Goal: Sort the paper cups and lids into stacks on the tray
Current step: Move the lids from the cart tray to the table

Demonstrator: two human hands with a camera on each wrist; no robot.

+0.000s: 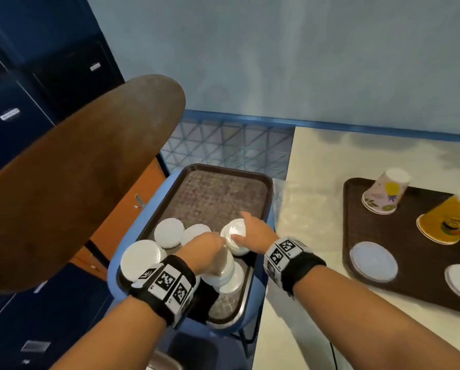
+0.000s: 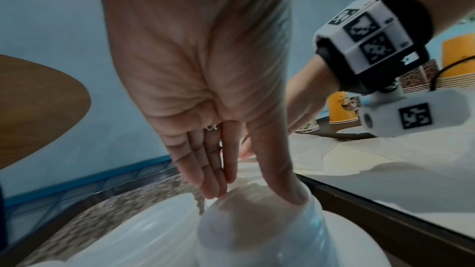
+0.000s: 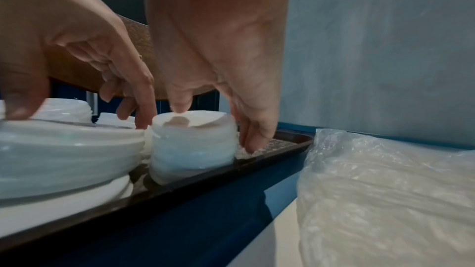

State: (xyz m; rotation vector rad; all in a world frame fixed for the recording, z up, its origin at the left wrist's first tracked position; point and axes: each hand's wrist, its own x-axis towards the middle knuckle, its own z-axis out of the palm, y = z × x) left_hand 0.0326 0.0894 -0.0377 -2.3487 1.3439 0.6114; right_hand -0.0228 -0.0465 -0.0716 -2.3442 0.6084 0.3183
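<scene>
A brown tray (image 1: 218, 188) lies on a blue chair seat and carries several stacks of white lids (image 1: 168, 232). My right hand (image 1: 246, 228) grips a short plastic-wrapped lid stack (image 3: 192, 149) near the tray's right rim, thumb on its top and fingers down its far side. My left hand (image 2: 254, 194) holds the top of a taller wrapped lid stack (image 2: 257, 230) just beside it, thumb on one side and fingers on the other. The taller stack (image 1: 227, 271) stands on wider lids at the tray's near end.
On the pale table to the right lies a second brown tray (image 1: 357, 236) with an upturned pink cup (image 1: 383, 193), an upturned orange cup (image 1: 447, 220) and flat lids (image 1: 373, 261). A crumpled clear plastic bag (image 3: 385, 190) lies between the trays. A brown rounded chair back (image 1: 76, 169) looms at left.
</scene>
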